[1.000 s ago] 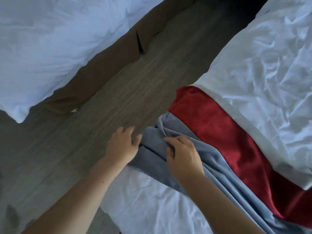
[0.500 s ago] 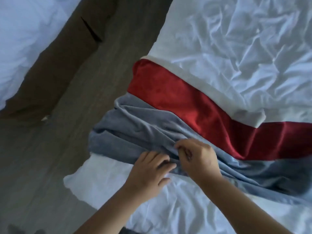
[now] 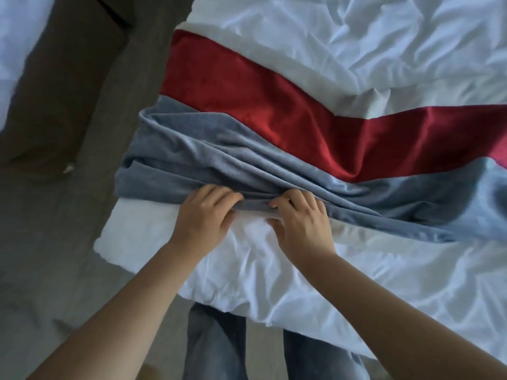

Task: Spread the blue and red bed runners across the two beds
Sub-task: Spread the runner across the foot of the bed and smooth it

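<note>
Head view: looking down on near bed [image 3: 356,283], standing w/ legs [image 3: 216,346] against its near edge. Gripping near hem of blue runner [image 3: 192,157] w/ both hands: pinched under curled fingers of L hand [image 3: 204,215] and R hand [image 3: 299,220], side by side, short strip of hem taut btwn them. Lying crosswise on the white cover, long axis L-to-R, L end at bed's L edge, R end out of frame. Bunched in long folds along that axis, so prob. needs pulling toward the body, across the folds, to widen it. Just beyond, touching its far side: red runner [image 3: 247,97], flatter, w/ a kink mid-length. Both hands nearer the L end; L hand closest to it, R hand better placed for working toward the R. Second bed [image 3: 16,37] far L across floor [image 3: 55,256], no runner on the part visible. No containers in shot.
</note>
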`<state>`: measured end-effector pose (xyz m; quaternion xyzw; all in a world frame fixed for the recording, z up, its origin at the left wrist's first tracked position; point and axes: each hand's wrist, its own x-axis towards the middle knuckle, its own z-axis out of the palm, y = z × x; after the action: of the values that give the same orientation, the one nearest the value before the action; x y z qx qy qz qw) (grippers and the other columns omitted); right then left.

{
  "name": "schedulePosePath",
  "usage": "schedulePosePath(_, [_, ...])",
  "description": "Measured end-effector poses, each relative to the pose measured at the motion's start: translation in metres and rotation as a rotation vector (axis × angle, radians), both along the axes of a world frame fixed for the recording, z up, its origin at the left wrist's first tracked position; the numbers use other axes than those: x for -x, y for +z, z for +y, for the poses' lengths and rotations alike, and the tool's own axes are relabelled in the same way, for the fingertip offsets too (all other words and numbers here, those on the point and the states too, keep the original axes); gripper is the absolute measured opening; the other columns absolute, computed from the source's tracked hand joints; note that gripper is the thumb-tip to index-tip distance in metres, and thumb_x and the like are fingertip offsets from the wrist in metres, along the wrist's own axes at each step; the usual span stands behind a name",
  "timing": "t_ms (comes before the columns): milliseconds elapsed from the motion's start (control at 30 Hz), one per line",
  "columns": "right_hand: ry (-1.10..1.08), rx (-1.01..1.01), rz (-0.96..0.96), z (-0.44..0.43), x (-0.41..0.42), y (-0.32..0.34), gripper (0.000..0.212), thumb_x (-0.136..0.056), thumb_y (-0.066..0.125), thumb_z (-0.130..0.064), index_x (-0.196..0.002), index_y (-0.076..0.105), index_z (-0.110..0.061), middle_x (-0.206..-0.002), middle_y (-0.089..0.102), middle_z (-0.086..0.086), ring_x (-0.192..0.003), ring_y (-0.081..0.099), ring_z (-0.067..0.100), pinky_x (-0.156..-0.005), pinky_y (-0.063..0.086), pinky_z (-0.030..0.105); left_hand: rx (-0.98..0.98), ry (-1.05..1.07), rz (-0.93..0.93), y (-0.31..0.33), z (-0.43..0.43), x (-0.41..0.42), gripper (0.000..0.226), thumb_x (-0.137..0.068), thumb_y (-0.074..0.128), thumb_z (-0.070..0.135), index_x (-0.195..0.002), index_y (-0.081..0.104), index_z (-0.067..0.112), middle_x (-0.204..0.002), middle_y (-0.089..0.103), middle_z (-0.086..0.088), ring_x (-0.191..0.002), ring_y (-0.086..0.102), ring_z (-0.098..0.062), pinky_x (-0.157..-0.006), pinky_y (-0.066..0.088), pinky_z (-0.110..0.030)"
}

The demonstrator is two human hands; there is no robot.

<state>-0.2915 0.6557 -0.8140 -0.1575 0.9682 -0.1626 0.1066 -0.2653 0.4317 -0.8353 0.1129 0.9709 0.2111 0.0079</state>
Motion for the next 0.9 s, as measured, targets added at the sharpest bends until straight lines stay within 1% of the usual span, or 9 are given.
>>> schedulePosePath(67, [-0.026, -0.024, 0.006, 0.000, -0.004, 0.005, 0.036, -0.089, 0.067, -0.045, -0.114, 0.067, -0.020, -0.116, 0.058, 0.004, -0.106, 0.052, 0.030, -0.089, 0.043, 0.042, -0.009, -0.009, 0.013, 0.004, 0.000, 0.000, 0.019, -0.089, 0.076, 0.020, -0.107, 0.073, 0.014, -0.104, 0.071, 0.000, -0.095, 0.065, -0.028, -0.079, 0.053, -0.041])
schedulePosePath(133, [-0.071, -0.026, 0.018, 0.003, -0.006, 0.008, 0.037, -0.090, 0.061, -0.043, -0.119, 0.067, -0.021, -0.123, 0.058, 0.005, -0.111, 0.049, 0.033, -0.091, 0.041, 0.045, -0.011, -0.027, 0.033, 0.007, -0.001, -0.001, 0.013, -0.089, 0.078, 0.019, -0.099, 0.074, 0.013, -0.101, 0.071, -0.001, -0.092, 0.065, -0.028, -0.076, 0.054, -0.041])
schedulePosePath(267, [-0.020, -0.014, 0.044, 0.018, -0.009, 0.002, 0.019, -0.081, 0.075, -0.033, -0.098, 0.075, -0.024, -0.102, 0.065, -0.002, -0.101, 0.054, 0.033, -0.083, 0.044, 0.046, 0.014, -0.076, 0.042, 0.007, -0.004, -0.007, 0.009, -0.089, 0.078, 0.020, -0.094, 0.074, 0.013, -0.097, 0.071, 0.000, -0.090, 0.064, -0.028, -0.073, 0.053, -0.043])
schedulePosePath(367, [0.069, 0.035, 0.049, 0.027, -0.015, 0.000, 0.022, -0.079, 0.080, -0.037, -0.098, 0.077, -0.025, -0.105, 0.066, -0.002, -0.101, 0.056, 0.032, -0.088, 0.043, 0.044, 0.007, -0.118, 0.051, 0.008, -0.006, -0.012, 0.006, -0.091, 0.075, 0.018, -0.093, 0.075, 0.013, -0.095, 0.072, 0.000, -0.089, 0.064, -0.027, -0.072, 0.051, -0.042])
schedulePosePath(433, [0.080, 0.088, 0.083, 0.030, -0.019, 0.000, 0.015, -0.080, 0.083, -0.032, -0.092, 0.078, -0.024, -0.102, 0.066, -0.002, -0.096, 0.057, 0.031, -0.084, 0.044, 0.043, 0.003, -0.138, 0.063, 0.007, -0.008, -0.016, 0.005, -0.091, 0.074, 0.017, -0.093, 0.076, 0.014, -0.093, 0.072, 0.000, -0.086, 0.065, -0.028, -0.070, 0.050, -0.041])
schedulePosePath(633, [0.157, 0.090, 0.078, 0.017, -0.036, 0.011, 0.009, -0.086, 0.075, -0.023, -0.082, 0.072, -0.015, -0.088, 0.062, 0.003, -0.081, 0.054, 0.031, -0.069, 0.045, 0.042, -0.038, -0.187, 0.051, 0.009, -0.020, -0.039, 0.016, -0.096, 0.072, 0.029, -0.094, 0.080, 0.016, -0.092, 0.075, 0.001, -0.087, 0.069, -0.022, -0.069, 0.051, -0.035])
schedulePosePath(767, [0.228, 0.017, -0.195, 0.007, -0.069, 0.015, 0.020, -0.075, 0.081, -0.011, -0.082, 0.062, -0.015, -0.078, 0.057, 0.002, -0.060, 0.057, 0.027, -0.046, 0.048, 0.036, -0.059, -0.243, 0.006, 0.009, -0.024, -0.058, 0.015, -0.094, 0.073, 0.031, -0.091, 0.080, 0.018, -0.086, 0.071, 0.005, -0.082, 0.063, -0.019, -0.067, 0.051, -0.033])
schedulePosePath(800, [0.275, -0.060, -0.328, 0.004, -0.073, 0.016, 0.023, -0.075, 0.077, -0.007, -0.090, 0.062, -0.016, -0.084, 0.057, 0.002, -0.062, 0.061, 0.027, -0.046, 0.049, 0.036, -0.064, -0.265, -0.037, 0.008, -0.022, -0.062, 0.018, -0.095, 0.071, 0.034, -0.089, 0.079, 0.019, -0.084, 0.068, 0.005, -0.078, 0.061, -0.018, -0.066, 0.051, -0.034])
schedulePosePath(900, [0.437, -0.260, -0.666, -0.003, -0.065, 0.015, 0.041, -0.086, 0.057, -0.005, -0.124, 0.052, -0.019, -0.116, 0.056, 0.006, -0.095, 0.065, 0.032, -0.072, 0.051, 0.037, -0.042, -0.321, -0.163, 0.006, -0.016, -0.060, 0.041, -0.100, 0.058, 0.052, -0.072, 0.070, 0.024, -0.070, 0.055, 0.010, -0.065, 0.052, -0.013, -0.057, 0.046, -0.032])
